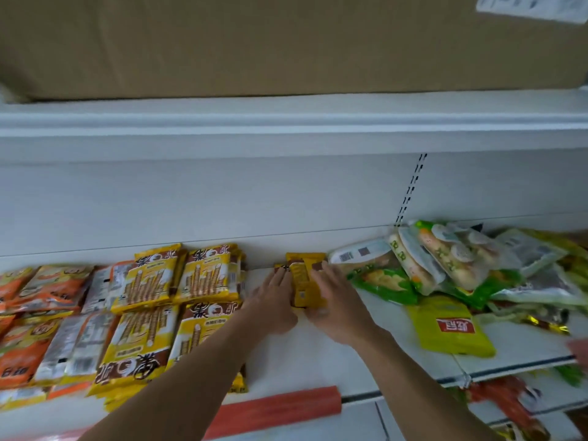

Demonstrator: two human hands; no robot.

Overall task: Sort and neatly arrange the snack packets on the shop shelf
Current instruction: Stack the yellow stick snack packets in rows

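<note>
Both hands are on a yellow-brown packet (303,281) sitting at the back edge of the shelf (318,361), roughly in the middle. It looks like there's another packet of the same kind under it, but it's too blurry to be sure.

The left hand (275,300) has its fingers straight and pressed together, flat against the packet's left side. The right hand (337,300) lies over the packet's right side with the thumb at the near end. Honestly I can't tell if it's actually pinching the packet or just pushing on it.

Left of the hands, the yellow stick packets (143,278) are laid flat in tidy rows running from the back to the front edge. Past them, at the shelf's left end, are the orange packets (47,288), overlapping a bit.

On the right side there's a messy heap of packets (445,262), mostly green and clear ones, piled against the back edge. A lime packet (448,326) lies flat by itself, closer to the front edge.

A red strip (273,409) runs along part of the front edge. A big cardboard box (286,43) sits on the shelf above.
</note>
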